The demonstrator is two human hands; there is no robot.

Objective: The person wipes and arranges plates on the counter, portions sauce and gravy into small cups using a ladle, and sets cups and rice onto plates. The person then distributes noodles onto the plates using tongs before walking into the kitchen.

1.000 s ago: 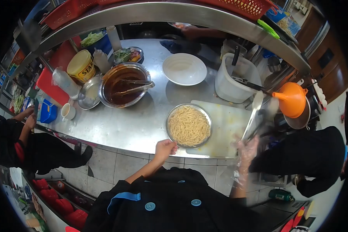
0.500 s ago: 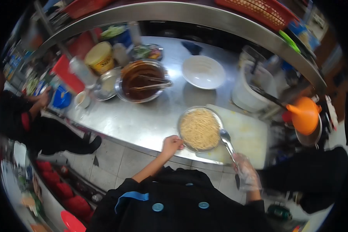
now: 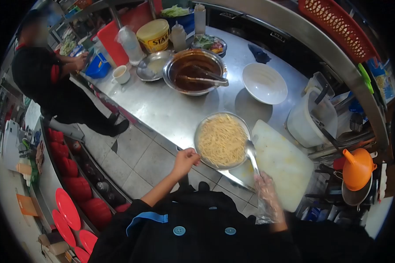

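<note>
Noodles (image 3: 222,139) fill the round metal plate (image 3: 196,139) beyond and between both grips. The serving utensil (image 3: 250,151) has come in to the plate's near-right edge, bringing its head within reach of the noodles. The gloved right grip (image 3: 265,193) is clamped on its handle; whether the left grip (image 3: 185,162), fingers curled beside the rim, holds it, I cannot tell. Farther beyond the left grip, a steel bowl (image 3: 193,92) holds brown sauce (image 3: 186,65) and tongs (image 3: 210,81).
</note>
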